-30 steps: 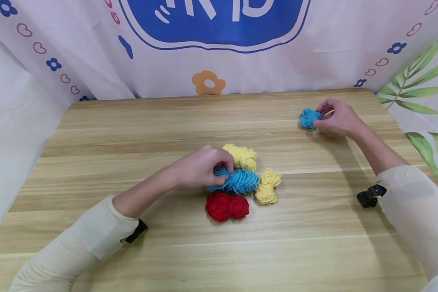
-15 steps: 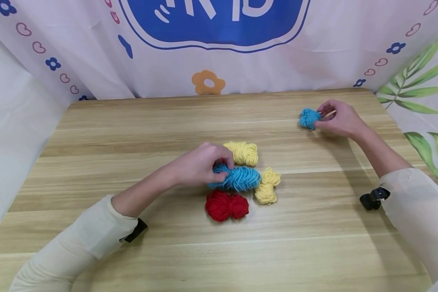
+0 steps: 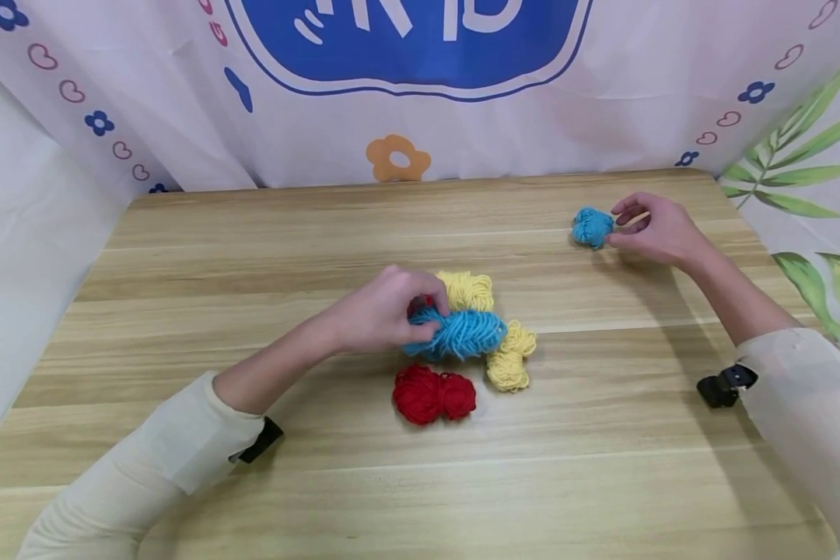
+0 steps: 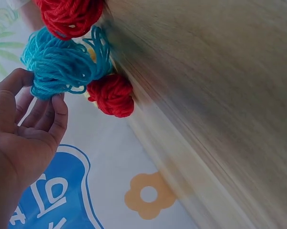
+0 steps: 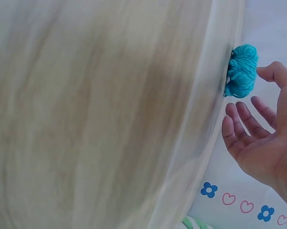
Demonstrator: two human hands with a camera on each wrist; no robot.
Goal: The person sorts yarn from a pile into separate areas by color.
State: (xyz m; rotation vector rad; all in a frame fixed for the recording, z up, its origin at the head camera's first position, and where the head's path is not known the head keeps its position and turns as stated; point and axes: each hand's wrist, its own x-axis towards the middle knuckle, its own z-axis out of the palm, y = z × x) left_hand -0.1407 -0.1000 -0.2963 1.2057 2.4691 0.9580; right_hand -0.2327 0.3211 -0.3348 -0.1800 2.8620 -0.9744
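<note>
My left hand (image 3: 385, 311) pinches the near end of a long blue yarn skein (image 3: 465, 333). In the left wrist view this blue skein sits in the fingertips, slightly raised, with loose strands hanging toward the table. A red yarn bundle (image 3: 434, 395), tied in the middle, lies just in front of it. Behind it is a yellow yarn skein (image 3: 467, 291), and at its right end a smaller yellow bundle (image 3: 511, 358). Another red yarn bundle (image 4: 111, 95) is mostly hidden by my hand in the head view. My right hand (image 3: 658, 227), fingers loosely bent, hovers beside a small blue yarn bundle (image 3: 592, 227).
The wooden table (image 3: 252, 257) reaches back to a printed white cloth (image 3: 322, 140) with flowers and hearts. Leaf-patterned cloth (image 3: 798, 187) hangs at the right. A black wrist device (image 3: 726, 386) is strapped at the right sleeve.
The long blue skein has risen a little off the table and shifted right in my left hand. My right fingers have drawn slightly away from the small blue bundle, which stays put.
</note>
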